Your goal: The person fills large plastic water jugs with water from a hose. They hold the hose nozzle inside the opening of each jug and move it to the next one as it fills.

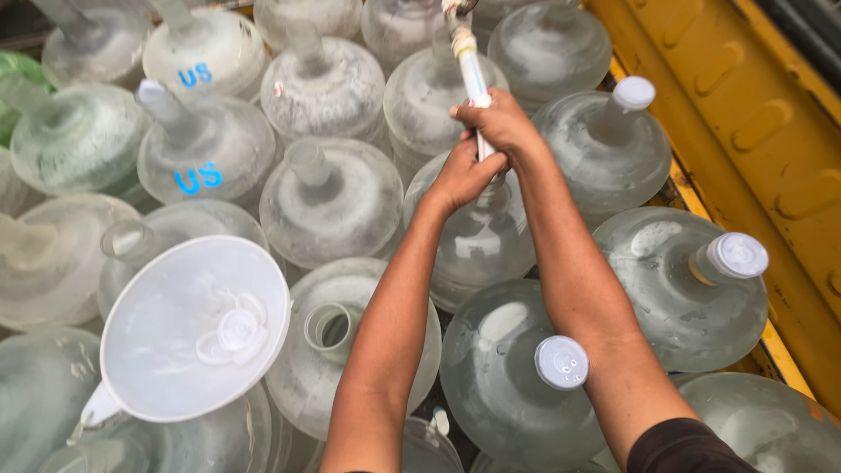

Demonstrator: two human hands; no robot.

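With the right hand (501, 123) and left hand (464, 175) both closed around the hose (470, 74), the person should hold its hidden tip steady over the neck of the centre jug (477, 241).

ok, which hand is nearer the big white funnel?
Left. The left hand grips the hose over a bottle neck, on the side toward the white funnel. The right hand holds the hose just above, farther from the funnel.
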